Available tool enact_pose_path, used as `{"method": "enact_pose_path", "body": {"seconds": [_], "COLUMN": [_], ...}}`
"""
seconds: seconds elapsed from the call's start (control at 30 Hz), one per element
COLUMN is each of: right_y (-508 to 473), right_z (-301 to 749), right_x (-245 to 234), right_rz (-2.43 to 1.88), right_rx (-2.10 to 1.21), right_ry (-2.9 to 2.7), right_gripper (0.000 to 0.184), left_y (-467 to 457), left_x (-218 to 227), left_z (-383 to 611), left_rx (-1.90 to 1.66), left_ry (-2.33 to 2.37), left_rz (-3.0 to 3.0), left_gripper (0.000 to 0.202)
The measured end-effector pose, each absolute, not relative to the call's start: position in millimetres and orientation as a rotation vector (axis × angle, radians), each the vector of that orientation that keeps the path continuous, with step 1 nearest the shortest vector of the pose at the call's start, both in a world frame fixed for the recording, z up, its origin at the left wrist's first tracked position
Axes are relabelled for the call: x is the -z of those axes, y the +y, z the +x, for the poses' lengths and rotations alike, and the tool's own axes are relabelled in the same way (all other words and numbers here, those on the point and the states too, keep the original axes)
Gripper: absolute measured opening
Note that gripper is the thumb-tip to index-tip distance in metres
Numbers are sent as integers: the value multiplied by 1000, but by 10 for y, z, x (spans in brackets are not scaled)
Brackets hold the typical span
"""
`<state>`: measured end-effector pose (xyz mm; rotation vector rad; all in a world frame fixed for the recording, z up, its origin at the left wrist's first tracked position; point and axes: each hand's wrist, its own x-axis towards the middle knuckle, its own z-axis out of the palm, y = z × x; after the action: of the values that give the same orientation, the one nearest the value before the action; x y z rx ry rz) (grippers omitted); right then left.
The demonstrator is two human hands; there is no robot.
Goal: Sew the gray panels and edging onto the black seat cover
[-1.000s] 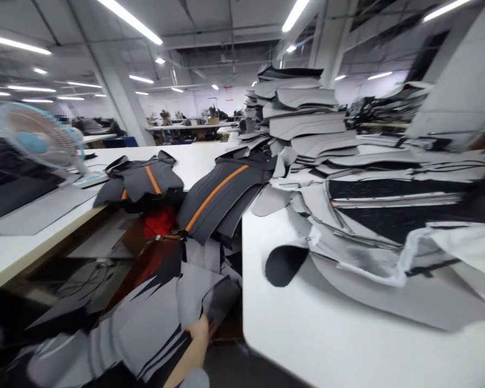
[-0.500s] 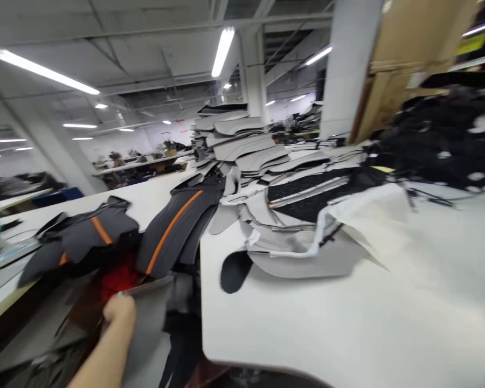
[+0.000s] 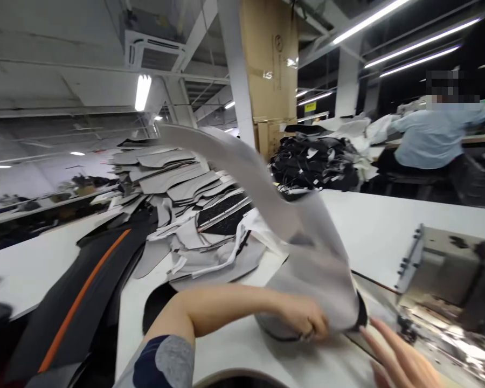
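A long grey fabric panel (image 3: 319, 280) with black edging arcs up over the white table, its far end in the air and blurred by motion. My left hand (image 3: 305, 318) is closed on the panel's near part, low above the tabletop. To the right, my right hand (image 3: 404, 355) has its fingers stretched out and apart, close by the panel's black-edged corner; whether it touches is unclear. A sewing machine (image 3: 440, 269) stands just beyond my right hand, its metal bed brightly lit.
Stacked grey fabric pieces (image 3: 170, 172) cover the table's far left. Dark panels with an orange stripe (image 3: 89, 291) hang at the left edge. Behind lies a heap of black pieces (image 3: 315, 161) near a tall cardboard box (image 3: 270, 64). A person in light blue (image 3: 432, 137) sits at the far right.
My left hand has carried the grey panel from beside the table's left edge across to the right, and the panel now swings overhead. My right hand has come into view. The camera has turned right.
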<state>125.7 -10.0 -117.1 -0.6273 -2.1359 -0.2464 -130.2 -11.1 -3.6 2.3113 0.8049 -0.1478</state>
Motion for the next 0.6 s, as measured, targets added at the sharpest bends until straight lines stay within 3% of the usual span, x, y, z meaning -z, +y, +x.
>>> {"method": "enact_pose_path", "body": {"seconds": [0.13,0.27,0.37,0.43,0.6], "right_y": [-11,249,449,511,353], "right_z": [1019,762,673,667,767], "right_x": [896,912,1070,1127,950], "right_rz": [-449,-552,-599,-449,-309], "right_rx": [541,234,82,-30,-235], "right_ry": [-2320,-2590,-2589,-2569,-2492], "right_gripper": [51,43,48,45,39], "left_y": [-148,-178,-190,-181,-105], "left_x": [349,71,-151,-194,-178], "left_z": [-1136,-1593,-2137,-2446,-2706], "left_rx": [129,6,6,142,411], "left_ry": [701,934,1661,1940,1861], "left_rz": [2190,2376,2338,2128,1911], "left_gripper": [17,40,71,76,96]}}
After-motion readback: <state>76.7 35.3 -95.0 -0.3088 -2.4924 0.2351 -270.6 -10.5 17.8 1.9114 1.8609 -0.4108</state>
